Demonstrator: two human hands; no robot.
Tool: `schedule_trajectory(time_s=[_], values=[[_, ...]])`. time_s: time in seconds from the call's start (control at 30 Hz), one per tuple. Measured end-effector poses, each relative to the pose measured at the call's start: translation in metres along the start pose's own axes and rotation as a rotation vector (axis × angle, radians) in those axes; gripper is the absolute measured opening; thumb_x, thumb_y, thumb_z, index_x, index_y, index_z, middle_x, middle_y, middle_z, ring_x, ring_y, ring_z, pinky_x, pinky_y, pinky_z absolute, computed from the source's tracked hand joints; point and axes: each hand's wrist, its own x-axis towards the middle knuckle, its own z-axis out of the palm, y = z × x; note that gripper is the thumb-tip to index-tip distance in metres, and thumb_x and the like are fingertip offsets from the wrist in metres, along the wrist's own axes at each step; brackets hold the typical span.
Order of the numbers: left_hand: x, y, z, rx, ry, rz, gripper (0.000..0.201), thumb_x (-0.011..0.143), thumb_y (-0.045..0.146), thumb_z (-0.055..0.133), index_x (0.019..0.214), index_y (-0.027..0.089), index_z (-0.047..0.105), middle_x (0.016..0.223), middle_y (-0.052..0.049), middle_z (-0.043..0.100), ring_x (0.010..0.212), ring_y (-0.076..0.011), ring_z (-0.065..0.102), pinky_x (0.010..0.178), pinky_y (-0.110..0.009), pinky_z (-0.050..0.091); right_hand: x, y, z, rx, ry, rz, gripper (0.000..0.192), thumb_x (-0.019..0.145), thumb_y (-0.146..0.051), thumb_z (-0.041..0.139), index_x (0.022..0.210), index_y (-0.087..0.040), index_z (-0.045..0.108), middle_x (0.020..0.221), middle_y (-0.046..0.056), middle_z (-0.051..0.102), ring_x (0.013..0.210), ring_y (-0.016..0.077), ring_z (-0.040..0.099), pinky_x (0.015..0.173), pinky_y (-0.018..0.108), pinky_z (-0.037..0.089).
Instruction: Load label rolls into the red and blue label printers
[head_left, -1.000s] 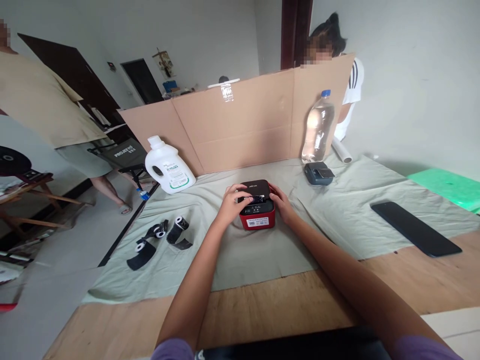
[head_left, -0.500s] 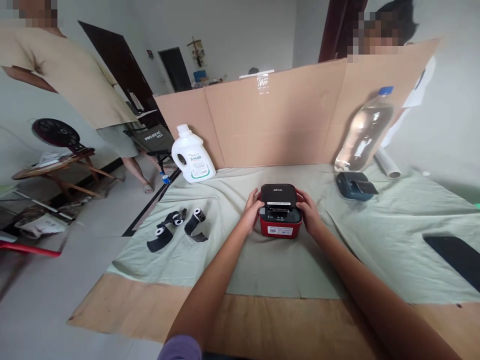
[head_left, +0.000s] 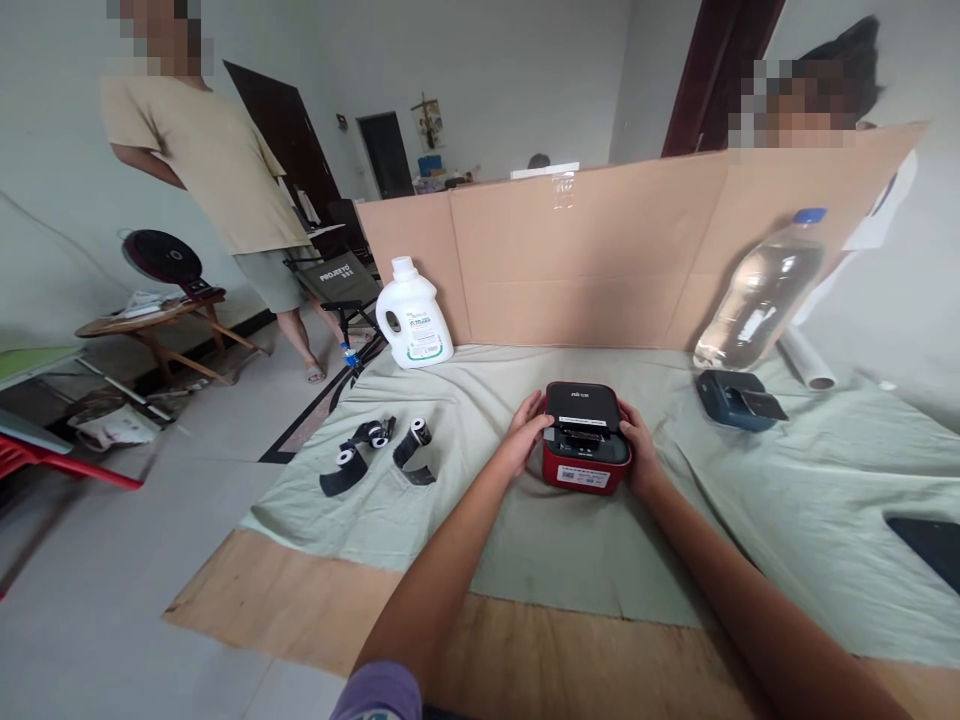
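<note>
Red/blk boxy device (head_left: 586, 450) on green cloth (head_left: 570, 560), L hand (head_left: 527, 437) & R hand (head_left: 639, 452) clasping it, one ea. side. Blk rolls (head_left: 346, 476) off to L; white jug (head_left: 420, 330) behind rolls, nr cardboard (head_left: 577, 270); blue gadget (head_left: 739, 402) to R, by clear btl (head_left: 761, 300).

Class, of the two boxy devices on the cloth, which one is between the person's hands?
The red device, black on top: the left hand and right hand touch its sides. The blue device lies apart, near the clear bottle, untouched.
</note>
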Motion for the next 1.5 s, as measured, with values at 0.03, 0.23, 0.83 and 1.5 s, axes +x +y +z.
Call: schedule_trajectory(time_s=[0.03, 0.23, 0.83, 1.5], values=[[0.000, -0.001, 0.000, -0.009, -0.002, -0.006, 0.071, 0.074, 0.025, 0.071, 0.141, 0.027, 0.052, 0.161, -0.005, 0.039, 0.147, -0.0269, 0.040, 0.119, -0.040, 0.037, 0.000, 0.002, 0.000, 0.002, -0.001, -0.006, 0.049, 0.081, -0.044, 0.059, 0.128, -0.032, 0.058, 0.140, 0.004, 0.062, 0.135, 0.0281, 0.053, 0.113, 0.046, 0.042], [-0.001, -0.004, -0.001, -0.050, -0.009, -0.009, 0.064, 0.074, 0.032, 0.074, 0.136, 0.025, 0.058, 0.155, -0.007, 0.048, 0.144, -0.0290, 0.043, 0.119, -0.041, 0.037, -0.001, 0.005, -0.002, 0.037, -0.004, -0.008, 0.052, 0.085, -0.054, 0.060, 0.132, -0.033, 0.058, 0.146, 0.002, 0.058, 0.139, 0.0274, 0.049, 0.116, 0.046, 0.040], [-0.002, 0.004, 0.001, -0.057, -0.019, -0.014, 0.060, 0.069, 0.014, 0.068, 0.128, 0.022, 0.061, 0.153, -0.008, 0.050, 0.144, -0.0289, 0.043, 0.119, -0.041, 0.035, 0.007, 0.003, -0.005, 0.058, 0.017, 0.058, 0.054, 0.072, -0.029, 0.060, 0.125, -0.031, 0.066, 0.138, -0.002, 0.065, 0.135, 0.0289, 0.053, 0.114, 0.044, 0.042], [0.002, 0.001, -0.006, -0.038, -0.057, -0.032, 0.062, 0.071, 0.021, 0.072, 0.132, 0.024, 0.061, 0.152, -0.007, 0.052, 0.142, -0.0287, 0.045, 0.117, -0.042, 0.039, -0.003, -0.007, 0.003, 0.136, -0.040, 0.098, 0.047, 0.080, -0.044, 0.065, 0.126, -0.036, 0.064, 0.140, -0.004, 0.064, 0.139, 0.0270, 0.049, 0.120, 0.045, 0.036]])
